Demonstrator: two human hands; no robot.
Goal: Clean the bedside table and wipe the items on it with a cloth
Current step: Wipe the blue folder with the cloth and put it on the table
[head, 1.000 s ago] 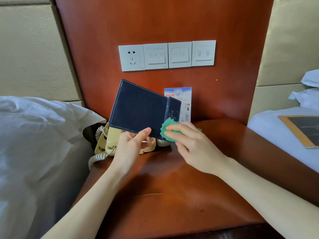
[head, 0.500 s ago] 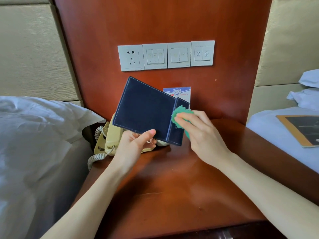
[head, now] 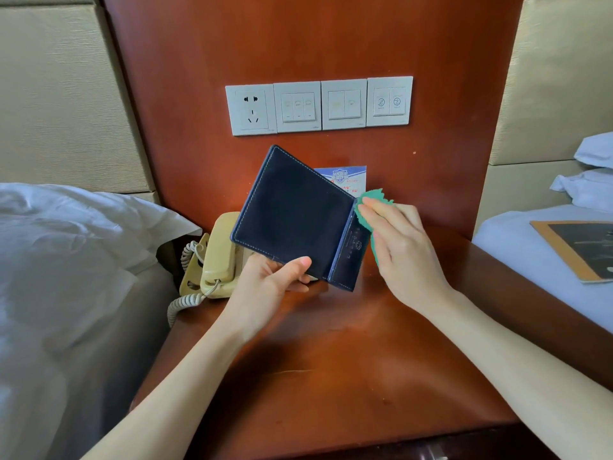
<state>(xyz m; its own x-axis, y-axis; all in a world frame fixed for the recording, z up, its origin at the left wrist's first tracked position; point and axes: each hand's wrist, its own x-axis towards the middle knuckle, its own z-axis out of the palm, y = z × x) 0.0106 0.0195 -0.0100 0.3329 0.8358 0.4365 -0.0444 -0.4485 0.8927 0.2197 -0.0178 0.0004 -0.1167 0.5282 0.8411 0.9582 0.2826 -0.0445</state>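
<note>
A dark blue leather holder (head: 292, 214) with pale stitching is held tilted above the reddish wooden bedside table (head: 331, 360). My left hand (head: 265, 287) grips its lower edge, thumb on the front. My right hand (head: 404, 247) presses a green cloth (head: 374, 204) against the holder's narrow right flap, near its top. Most of the cloth is hidden under my fingers.
A beige corded telephone (head: 215, 257) sits at the table's back left, partly behind the holder. A printed card (head: 345, 177) leans on the wooden wall panel below a row of switches and a socket (head: 318, 106). Beds flank the table; a menu board (head: 583, 247) lies on the right one.
My right hand with the cloth has slid up and to the right along the holder's flap. The left hand has lifted the holder and turned it slightly.
</note>
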